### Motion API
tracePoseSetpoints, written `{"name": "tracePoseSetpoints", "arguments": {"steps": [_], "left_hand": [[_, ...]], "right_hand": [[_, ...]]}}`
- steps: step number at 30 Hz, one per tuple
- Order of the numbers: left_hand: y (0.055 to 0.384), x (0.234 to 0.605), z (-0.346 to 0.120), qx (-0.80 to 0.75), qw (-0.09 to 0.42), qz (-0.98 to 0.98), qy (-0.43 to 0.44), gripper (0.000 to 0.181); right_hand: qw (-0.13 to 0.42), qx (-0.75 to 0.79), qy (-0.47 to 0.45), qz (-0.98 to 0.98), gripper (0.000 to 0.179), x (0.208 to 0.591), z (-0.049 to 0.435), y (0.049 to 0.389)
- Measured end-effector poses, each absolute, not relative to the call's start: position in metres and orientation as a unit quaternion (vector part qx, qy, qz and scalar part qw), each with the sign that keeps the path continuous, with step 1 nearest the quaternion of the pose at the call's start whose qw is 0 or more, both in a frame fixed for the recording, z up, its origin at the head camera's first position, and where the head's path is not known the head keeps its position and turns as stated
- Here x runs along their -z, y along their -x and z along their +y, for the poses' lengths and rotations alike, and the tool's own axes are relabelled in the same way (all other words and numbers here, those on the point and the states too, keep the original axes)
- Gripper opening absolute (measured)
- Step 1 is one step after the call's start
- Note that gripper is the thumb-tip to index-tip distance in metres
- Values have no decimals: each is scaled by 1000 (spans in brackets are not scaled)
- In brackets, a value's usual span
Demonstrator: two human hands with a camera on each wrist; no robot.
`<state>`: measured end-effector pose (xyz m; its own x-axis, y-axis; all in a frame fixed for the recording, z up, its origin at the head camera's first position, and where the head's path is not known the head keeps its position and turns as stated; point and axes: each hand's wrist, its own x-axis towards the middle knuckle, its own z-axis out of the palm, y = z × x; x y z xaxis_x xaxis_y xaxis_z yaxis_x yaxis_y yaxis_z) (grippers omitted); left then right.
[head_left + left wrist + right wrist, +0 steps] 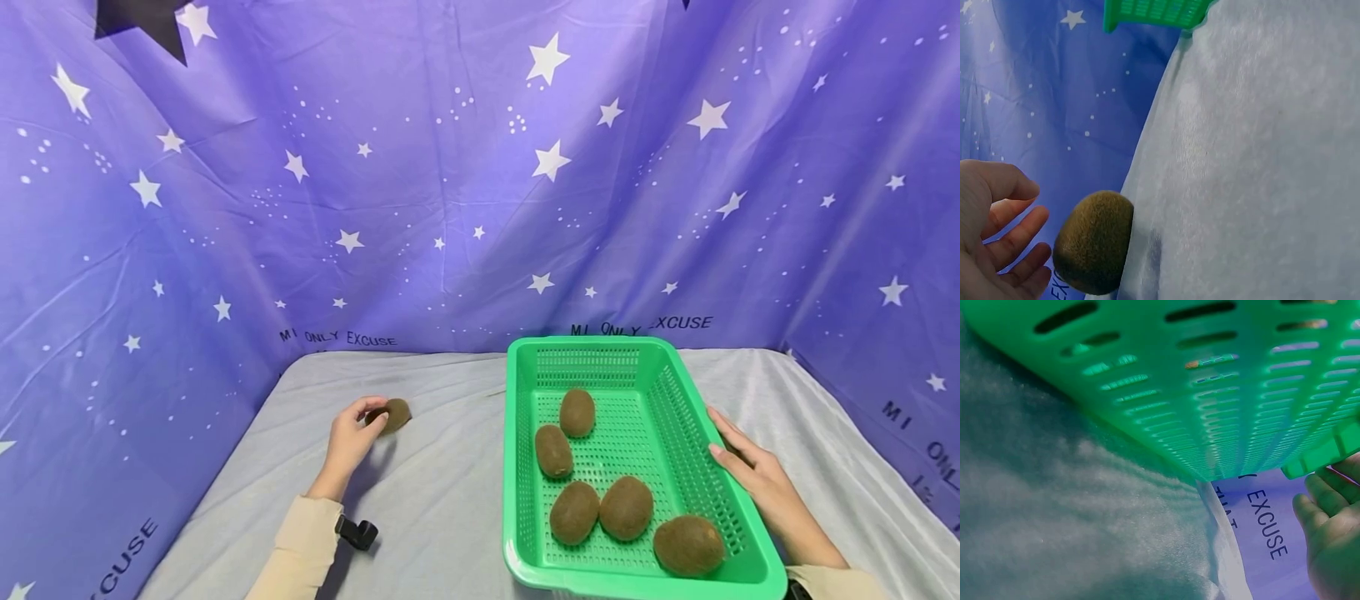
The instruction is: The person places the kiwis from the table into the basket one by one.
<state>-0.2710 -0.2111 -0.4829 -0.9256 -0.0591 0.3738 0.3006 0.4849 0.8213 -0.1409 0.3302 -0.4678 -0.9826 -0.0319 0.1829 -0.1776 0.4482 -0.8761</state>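
Observation:
My left hand is at the left of the table beside a brown kiwi, its thumb overlapping the fruit in the head view. In the left wrist view its loosely bent fingers stand just short of the kiwi, with a narrow gap between. A green plastic basket with slotted walls stands at the right, several kiwis lying inside. Along the basket's right side, my right hand has its fingers extended at the outer rim. From the right wrist, the fingertips show just under that rim.
A light grey cloth covers the table. Behind and on both sides hangs a purple curtain with white stars. A small black device is strapped at the left sleeve's cuff.

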Motion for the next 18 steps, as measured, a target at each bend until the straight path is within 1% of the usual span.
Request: {"name": "tracePoseSetpoints", "arguments": {"steps": [18], "left_hand": [[279,494,-223,475,141,-868,50,32]], "right_hand": [[77,-524,-72,-845,53,471,330,142]]}}
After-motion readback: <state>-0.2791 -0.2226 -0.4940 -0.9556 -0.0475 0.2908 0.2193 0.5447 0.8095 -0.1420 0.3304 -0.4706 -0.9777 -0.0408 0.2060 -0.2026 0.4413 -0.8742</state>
